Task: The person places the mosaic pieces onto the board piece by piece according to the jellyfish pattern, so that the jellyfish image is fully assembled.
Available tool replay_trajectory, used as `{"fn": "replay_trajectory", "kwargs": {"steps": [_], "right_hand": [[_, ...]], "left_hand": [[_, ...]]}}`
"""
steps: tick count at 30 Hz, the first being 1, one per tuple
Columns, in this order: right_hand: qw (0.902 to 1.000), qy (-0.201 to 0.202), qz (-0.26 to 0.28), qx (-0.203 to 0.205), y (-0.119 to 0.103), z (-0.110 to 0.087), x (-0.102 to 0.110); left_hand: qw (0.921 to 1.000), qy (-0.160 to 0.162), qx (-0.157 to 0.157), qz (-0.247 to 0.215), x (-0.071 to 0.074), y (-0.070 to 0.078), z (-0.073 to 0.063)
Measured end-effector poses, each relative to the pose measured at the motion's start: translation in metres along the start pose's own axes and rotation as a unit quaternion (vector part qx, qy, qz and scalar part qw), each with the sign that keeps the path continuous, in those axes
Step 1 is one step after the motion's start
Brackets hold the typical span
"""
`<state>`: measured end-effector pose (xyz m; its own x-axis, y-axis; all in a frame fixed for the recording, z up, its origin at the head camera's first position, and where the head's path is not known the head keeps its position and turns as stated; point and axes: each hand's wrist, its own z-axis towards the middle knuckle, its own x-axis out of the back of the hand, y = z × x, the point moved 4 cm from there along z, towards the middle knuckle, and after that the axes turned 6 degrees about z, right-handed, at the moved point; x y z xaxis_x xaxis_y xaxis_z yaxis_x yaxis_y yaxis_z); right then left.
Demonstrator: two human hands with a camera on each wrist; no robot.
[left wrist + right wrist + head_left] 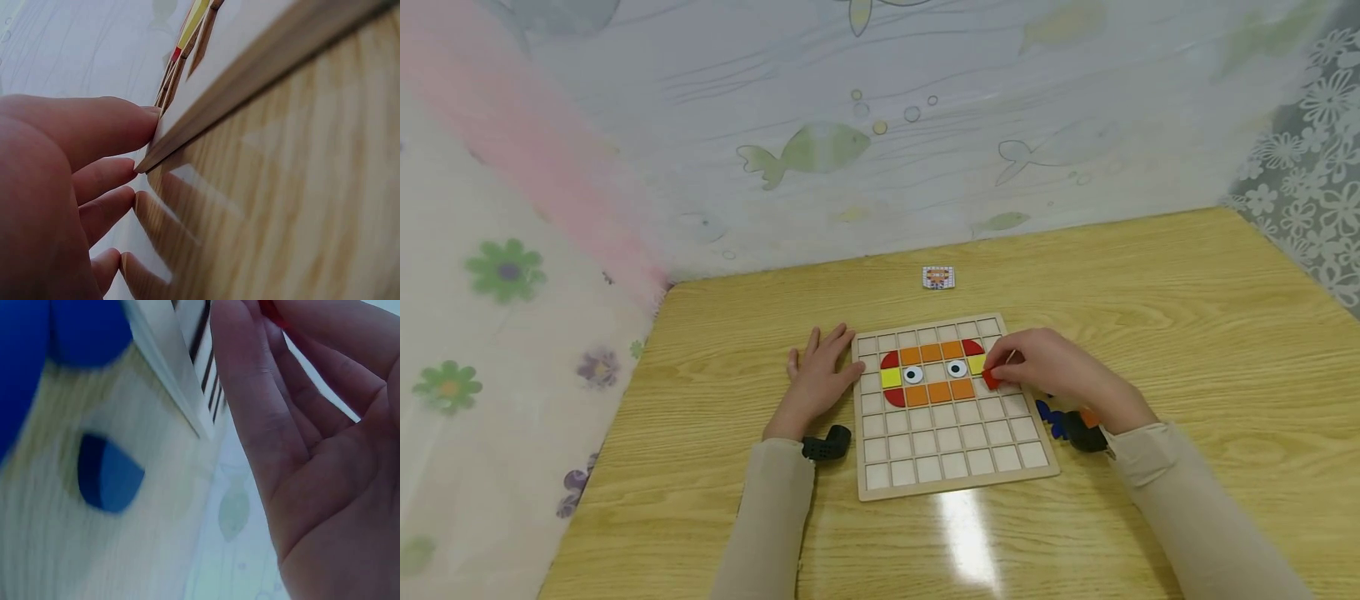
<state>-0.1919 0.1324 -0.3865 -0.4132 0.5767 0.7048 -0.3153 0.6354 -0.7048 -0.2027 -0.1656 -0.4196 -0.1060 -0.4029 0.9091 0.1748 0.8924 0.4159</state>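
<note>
A wooden grid board (917, 479) lies on the table, with red, orange and yellow tiles and two eye tiles set in its upper cells. My right hand (1060, 371) pinches a red tile (990, 380) between thumb and fingers, over the board's right side beside the yellow tile (977, 364). In the right wrist view only a sliver of that red tile (272, 311) shows. My left hand (820, 375) rests at the board's upper left edge, fingers spread on the table. Its thumb (128, 125) touches the board's rim in the left wrist view.
A small picture card (938, 277) stands behind the board, showing a similar coloured pattern. Blue pieces (1052, 419) and an orange piece (1090, 417) lie right of the board, partly hidden by the right wrist. A patterned curtain (925, 167) hangs behind the table.
</note>
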Motion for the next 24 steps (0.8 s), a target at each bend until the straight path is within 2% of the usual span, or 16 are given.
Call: {"fn": "replay_trajectory", "kwargs": {"steps": [4,8,13,24], "right_hand": [[0.9999,-0.006,0.014,0.008,-0.002,0.002,-0.006],[0.9999,0.001,0.013,-0.002,-0.002,0.003,-0.010],[1.0000,0.005,0.005,-0.003,-0.003,0.004,-0.014],[0.9985,0.033,-0.033,0.028,-0.007,0.005,-0.015]], "left_hand": [[1.0000,0.000,-0.002,0.000,0.001,0.001,-0.001],[1.0000,0.003,-0.002,-0.001,0.001,0.001,-0.001],[1.0000,-0.001,0.000,0.004,0.000,0.001,-0.002],[1.0000,0.004,-0.001,0.001,0.000,0.000,0.000]]}}
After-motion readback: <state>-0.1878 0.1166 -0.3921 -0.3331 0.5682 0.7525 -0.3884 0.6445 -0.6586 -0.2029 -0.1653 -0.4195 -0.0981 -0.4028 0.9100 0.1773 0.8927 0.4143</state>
